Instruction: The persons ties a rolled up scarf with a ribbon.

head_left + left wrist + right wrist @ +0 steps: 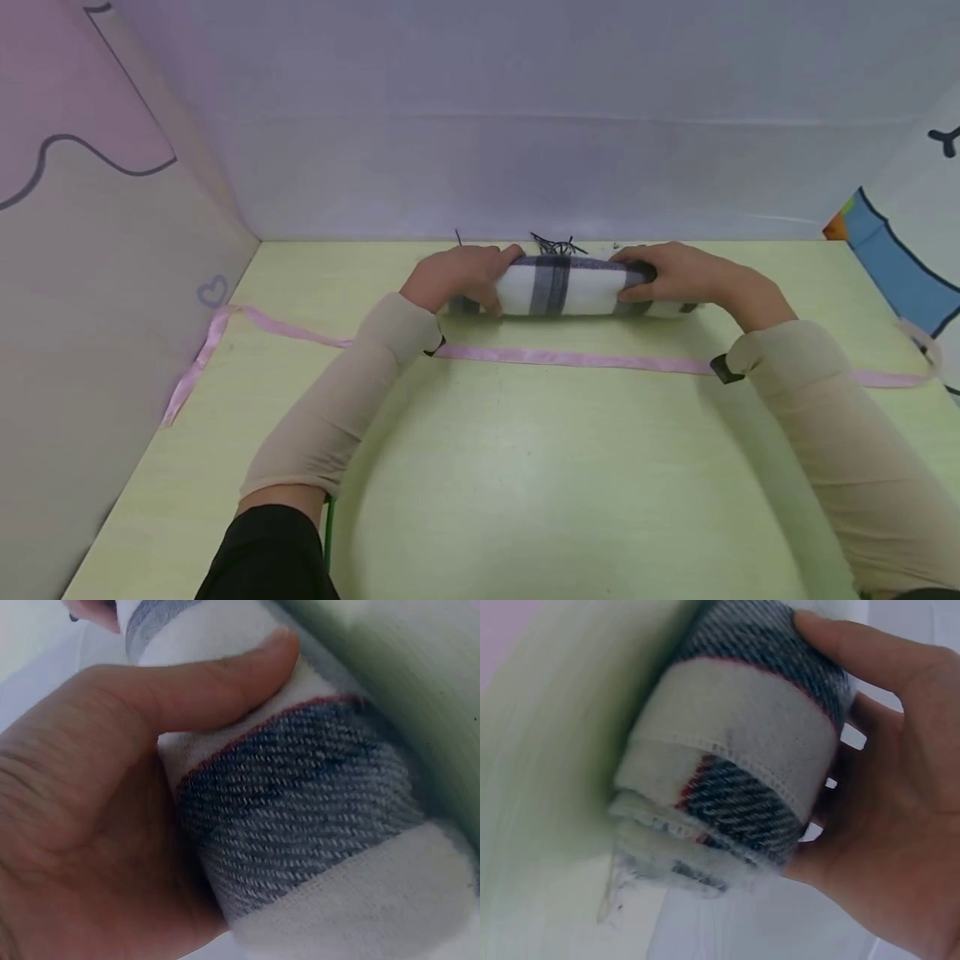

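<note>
A white and dark grey plaid scarf, rolled into a tight cylinder (558, 286), lies across the far part of the pale green table (525, 467). My left hand (461, 275) grips its left end, thumb (217, 682) pressed over the cloth roll (315, 825). My right hand (678, 273) grips the right end; the right wrist view shows the layered end of the roll (727, 772) held between thumb and fingers (870, 660). Dark fringe threads (557, 244) stick out behind the roll.
A pink ribbon (570, 359) lies flat across the table just in front of the roll, running from the left wall (112, 292) to the right edge. Plain walls close in the back and both sides.
</note>
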Available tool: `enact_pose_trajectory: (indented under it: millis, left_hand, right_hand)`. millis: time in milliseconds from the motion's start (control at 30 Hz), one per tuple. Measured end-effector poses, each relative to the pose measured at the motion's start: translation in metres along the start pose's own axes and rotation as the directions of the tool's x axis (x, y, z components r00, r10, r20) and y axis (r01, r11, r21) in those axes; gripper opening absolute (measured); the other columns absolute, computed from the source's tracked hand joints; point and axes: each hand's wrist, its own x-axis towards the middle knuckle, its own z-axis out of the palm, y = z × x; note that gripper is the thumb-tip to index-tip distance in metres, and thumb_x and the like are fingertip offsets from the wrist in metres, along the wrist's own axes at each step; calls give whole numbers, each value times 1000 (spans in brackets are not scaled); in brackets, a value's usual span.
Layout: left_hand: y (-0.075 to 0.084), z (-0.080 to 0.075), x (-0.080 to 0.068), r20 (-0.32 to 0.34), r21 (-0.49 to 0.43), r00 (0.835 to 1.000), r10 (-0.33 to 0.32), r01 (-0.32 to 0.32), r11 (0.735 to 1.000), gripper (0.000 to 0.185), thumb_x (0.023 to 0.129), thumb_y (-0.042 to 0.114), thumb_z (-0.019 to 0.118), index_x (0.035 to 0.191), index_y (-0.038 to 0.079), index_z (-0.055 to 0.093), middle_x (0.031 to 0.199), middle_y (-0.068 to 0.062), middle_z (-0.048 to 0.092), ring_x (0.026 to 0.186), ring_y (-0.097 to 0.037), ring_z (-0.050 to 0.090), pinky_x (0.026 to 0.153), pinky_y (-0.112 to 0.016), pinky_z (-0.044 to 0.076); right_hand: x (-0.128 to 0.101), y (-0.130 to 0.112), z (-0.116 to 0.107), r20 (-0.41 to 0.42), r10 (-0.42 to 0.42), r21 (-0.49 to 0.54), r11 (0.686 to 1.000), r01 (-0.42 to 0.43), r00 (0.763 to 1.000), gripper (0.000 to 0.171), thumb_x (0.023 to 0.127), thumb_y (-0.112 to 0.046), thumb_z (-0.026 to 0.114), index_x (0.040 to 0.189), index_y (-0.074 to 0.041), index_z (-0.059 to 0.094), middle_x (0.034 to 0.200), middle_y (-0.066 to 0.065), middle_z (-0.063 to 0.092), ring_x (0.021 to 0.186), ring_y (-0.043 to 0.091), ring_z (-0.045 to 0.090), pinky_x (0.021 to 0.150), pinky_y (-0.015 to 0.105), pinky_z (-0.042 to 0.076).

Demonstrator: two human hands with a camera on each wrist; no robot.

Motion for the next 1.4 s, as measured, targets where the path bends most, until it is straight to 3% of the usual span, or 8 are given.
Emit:
enact_pose_trajectory:
  millis: [133, 233, 400, 567, 767, 933, 1200, 1400]
  left_hand:
    - [-5, -6, -2, 121, -84, 992, 17, -6, 996, 103, 90, 38, 80, 166, 29, 11, 151, -2, 49, 130, -20, 53, 112, -47, 44]
    - [-9, -5, -3, 144, -131, 988, 48, -29, 991, 103, 90, 37, 80, 166, 30, 11, 155, -2, 45, 138, -20, 47, 116, -48, 40]
    - [-7, 12, -10, -38, 16, 995, 90, -90, 996, 103, 92, 39, 77, 168, 29, 8, 165, -9, 32, 153, -32, 34, 124, -57, 28]
    - [3, 40, -21, -245, 187, 962, 123, -78, 979, 107, 95, 35, 75, 168, 33, -3, 173, -13, 17, 161, -38, 16, 127, -65, 18]
    - [14, 57, -23, -299, 263, 946, 125, -45, 964, 121, 88, 45, 82, 167, 36, -9, 171, -16, 16, 158, -40, 21, 126, -68, 19]
    - [12, 57, -19, -308, 243, 944, 121, -45, 969, 121, 86, 51, 83, 167, 37, -5, 167, -13, 26, 152, -36, 34, 124, -65, 24]
    - [7, 53, -10, -330, 255, 933, 146, -61, 965, 119, 86, 52, 83, 167, 38, -2, 159, -12, 38, 142, -35, 45, 117, -61, 34]
    - [5, 51, -8, -331, 239, 932, 150, -71, 968, 114, 88, 49, 82, 167, 41, 1, 153, -10, 43, 134, -33, 49, 113, -58, 38]
  right_hand:
    - [0, -1, -3, 74, 15, 70, 997, -20, 997, 71, 98, -43, 72, 156, -13, 46, 157, 25, 47, 138, 43, 50, 106, 62, 43]
    - [1, 1, -3, 105, 29, 121, 992, -42, 994, 71, 97, -44, 72, 156, -12, 46, 158, 23, 45, 141, 43, 46, 109, 63, 41]
    - [2, 6, 7, 77, 10, 158, 987, -22, 997, 63, 104, -43, 63, 156, -12, 45, 149, 21, 53, 129, 37, 53, 104, 59, 43]
    - [3, 12, 22, 0, -30, 132, 991, 30, 1000, 54, 109, -39, 54, 156, -17, 43, 142, 17, 59, 121, 33, 59, 102, 56, 45]
    - [3, 12, 29, -116, -80, 112, 989, 93, 990, 54, 108, -33, 59, 156, -13, 44, 147, 19, 56, 128, 38, 56, 108, 59, 42]
    - [-5, 7, 38, -272, -200, -94, 979, 181, 941, 58, 104, -24, 65, 156, -8, 44, 156, 21, 50, 142, 47, 45, 113, 69, 34]
    - [-12, -1, 52, -399, -409, -359, 893, 271, 821, 58, 100, -5, 68, 154, -8, 45, 153, 16, 53, 136, 43, 53, 103, 67, 44]
    - [-16, -3, 57, -378, -422, -409, 874, 261, 824, 65, 99, -14, 72, 157, -6, 42, 154, 19, 51, 138, 44, 51, 107, 67, 41]
